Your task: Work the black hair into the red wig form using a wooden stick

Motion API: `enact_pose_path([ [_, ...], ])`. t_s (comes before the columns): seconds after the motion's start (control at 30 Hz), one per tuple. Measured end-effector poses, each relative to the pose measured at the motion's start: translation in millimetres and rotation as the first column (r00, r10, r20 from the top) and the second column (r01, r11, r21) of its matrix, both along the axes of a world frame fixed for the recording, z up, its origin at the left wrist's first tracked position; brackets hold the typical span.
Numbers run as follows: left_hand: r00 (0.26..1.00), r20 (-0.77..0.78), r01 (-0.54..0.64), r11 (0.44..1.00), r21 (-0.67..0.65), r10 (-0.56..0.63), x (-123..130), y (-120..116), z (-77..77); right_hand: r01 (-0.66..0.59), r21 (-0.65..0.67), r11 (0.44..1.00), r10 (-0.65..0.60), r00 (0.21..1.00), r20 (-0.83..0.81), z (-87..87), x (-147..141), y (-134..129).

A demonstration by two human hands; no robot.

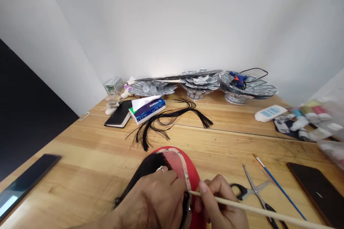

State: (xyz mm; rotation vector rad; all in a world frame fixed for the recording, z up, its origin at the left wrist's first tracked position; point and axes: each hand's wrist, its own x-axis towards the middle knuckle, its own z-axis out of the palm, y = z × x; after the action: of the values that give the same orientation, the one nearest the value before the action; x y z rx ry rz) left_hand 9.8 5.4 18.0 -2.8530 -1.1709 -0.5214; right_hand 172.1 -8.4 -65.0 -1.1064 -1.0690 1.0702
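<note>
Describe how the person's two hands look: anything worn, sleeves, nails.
Both hands are bare, no gloves. The left hand wears a thin silver ring on one finger. The right hand shows no ring; its nails are short and unpainted. No sleeve shows on either wrist, as far as the bottom edge of the head view lets them be seen.
</note>
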Motion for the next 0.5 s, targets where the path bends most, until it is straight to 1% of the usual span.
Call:
enact_pose_path([
  [0.13,0.997,0.072,-0.039,0.993,0.115,0.030,6.7,1.3,-7.2,-0.116,-0.041,0.992,0.116,0.993,-0.001,6.0,6.1,0.4],
  [0.23,0.994,0.080,-0.082,0.982,0.168,0.069,9.6,1.2,-14.1,-0.123,-0.066,0.990,0.122,0.992,-0.019,7.5,6.7,0.6],
  [0.3,0.995,0.051,-0.091,0.979,0.182,0.083,9.8,0.2,-18.5,-0.115,-0.082,0.990,0.113,0.993,-0.031,5.7,6.2,1.0],
  [0.4,0.996,-0.031,-0.079,0.979,0.187,0.086,9.2,-2.2,-24.7,-0.114,-0.103,0.988,0.109,0.993,-0.048,3.8,5.6,1.4],
  [0.5,0.987,-0.119,-0.087,0.980,0.181,0.110,10.3,-4.9,-29.7,-0.100,-0.141,0.985,0.090,0.993,-0.070,7.8,4.1,1.3],
])
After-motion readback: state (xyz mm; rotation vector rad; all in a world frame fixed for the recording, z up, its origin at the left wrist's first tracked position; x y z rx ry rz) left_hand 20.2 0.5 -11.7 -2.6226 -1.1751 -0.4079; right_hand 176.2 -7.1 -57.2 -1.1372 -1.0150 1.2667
